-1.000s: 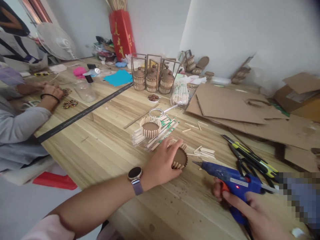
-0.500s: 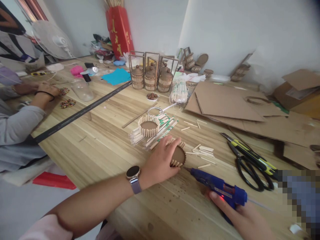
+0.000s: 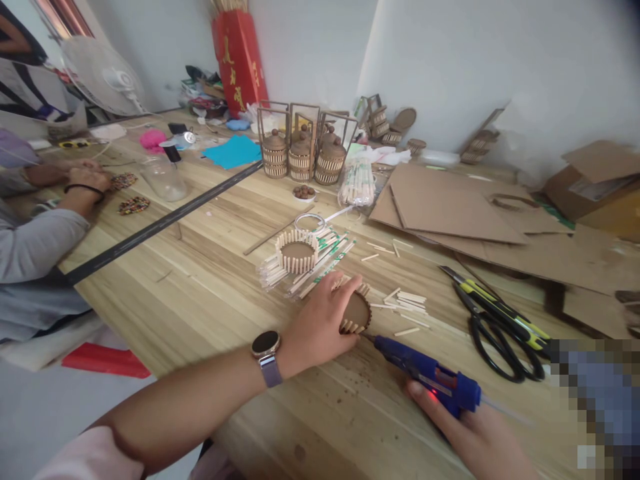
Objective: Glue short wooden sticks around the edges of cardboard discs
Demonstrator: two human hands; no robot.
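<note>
My left hand (image 3: 325, 323), with a watch on its wrist, grips a small round cardboard basket (image 3: 357, 312) edged with short wooden sticks. My right hand (image 3: 465, 427) is wrapped round a blue hot glue gun (image 3: 430, 373) whose red light glows. The gun's nozzle points left and is close to the basket's near rim; whether they touch I cannot tell. Just beyond stands a second stick-walled basket (image 3: 297, 253) on packets of wrapped chopsticks (image 3: 320, 267). Short cut sticks (image 3: 411, 301) lie scattered to the right of the held basket.
Black scissors (image 3: 500, 340) and a yellow utility knife (image 3: 500, 310) lie at the right, before cardboard sheets (image 3: 460, 203). Finished lidded baskets (image 3: 301, 160) stand at the back near a bowl of brown beads (image 3: 304, 193). At the left, another person's hands (image 3: 85, 180) are near beaded strings (image 3: 133, 205).
My right hand has brought the glue gun slightly left, its nozzle now closer to the held basket's rim. My left hand keeps its hold on the basket.
</note>
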